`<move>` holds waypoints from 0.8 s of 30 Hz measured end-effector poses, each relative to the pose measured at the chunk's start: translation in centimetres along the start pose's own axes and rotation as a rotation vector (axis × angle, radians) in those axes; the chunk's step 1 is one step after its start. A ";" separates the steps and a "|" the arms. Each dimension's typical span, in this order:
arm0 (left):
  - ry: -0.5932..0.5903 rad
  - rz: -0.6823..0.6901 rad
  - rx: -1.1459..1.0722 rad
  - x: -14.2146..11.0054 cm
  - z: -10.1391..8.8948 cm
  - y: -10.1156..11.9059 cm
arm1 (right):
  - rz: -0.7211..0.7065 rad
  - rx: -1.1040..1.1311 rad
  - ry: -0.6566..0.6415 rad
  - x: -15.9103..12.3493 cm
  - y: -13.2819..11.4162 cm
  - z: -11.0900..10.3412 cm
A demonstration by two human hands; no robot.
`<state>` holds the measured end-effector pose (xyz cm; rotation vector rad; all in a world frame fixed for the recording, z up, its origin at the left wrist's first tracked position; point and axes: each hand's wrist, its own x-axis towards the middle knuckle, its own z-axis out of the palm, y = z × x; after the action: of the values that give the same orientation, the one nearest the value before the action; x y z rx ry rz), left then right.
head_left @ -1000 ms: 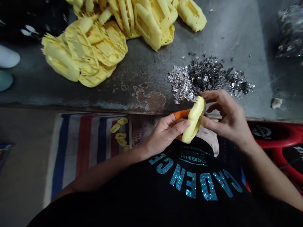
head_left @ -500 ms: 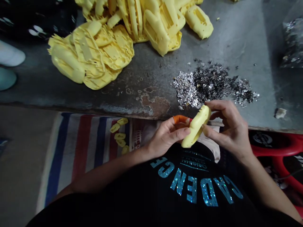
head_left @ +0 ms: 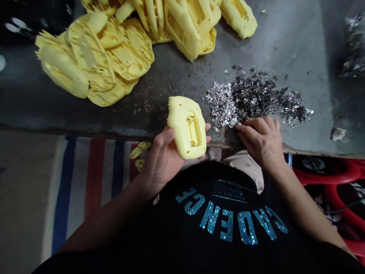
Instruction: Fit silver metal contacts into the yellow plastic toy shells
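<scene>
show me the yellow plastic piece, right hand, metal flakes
yellow plastic piece (head_left: 182, 121), head view, on its face
right hand (head_left: 261, 142), head view, on its back
metal flakes (head_left: 251, 99), head view, on the pile's middle

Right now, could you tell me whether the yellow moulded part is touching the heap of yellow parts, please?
Apart. The head view shows grey bench between the yellow moulded part in the left hand and the heap of yellow parts.

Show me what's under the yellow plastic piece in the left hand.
The left hand is under the yellow plastic piece. Its underside is covered by the hand, so it cannot be seen.
</scene>
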<state>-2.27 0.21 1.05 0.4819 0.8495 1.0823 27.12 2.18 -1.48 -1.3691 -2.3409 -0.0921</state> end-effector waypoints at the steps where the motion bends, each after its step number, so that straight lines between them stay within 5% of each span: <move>1: -0.004 -0.005 -0.006 -0.1 0.0 -0.3 | 0.004 0.015 0.002 -0.3 -0.1 0.0; 8: -0.057 -0.013 -0.037 -0.2 1.0 -1.4 | 0.193 0.267 0.085 -1.8 1.2 -1.6; 17: -0.064 -0.031 0.012 0.0 2.1 -1.5 | 0.184 0.083 0.047 -0.1 2.0 -0.8; 24: -0.189 -0.127 0.011 0.3 2.8 -2.4 | 0.124 -0.037 -0.023 2.0 1.9 0.2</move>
<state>1.38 -0.35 0.95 0.5238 0.7096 0.9007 27.80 4.86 -1.12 -1.5376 -2.2766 -0.0835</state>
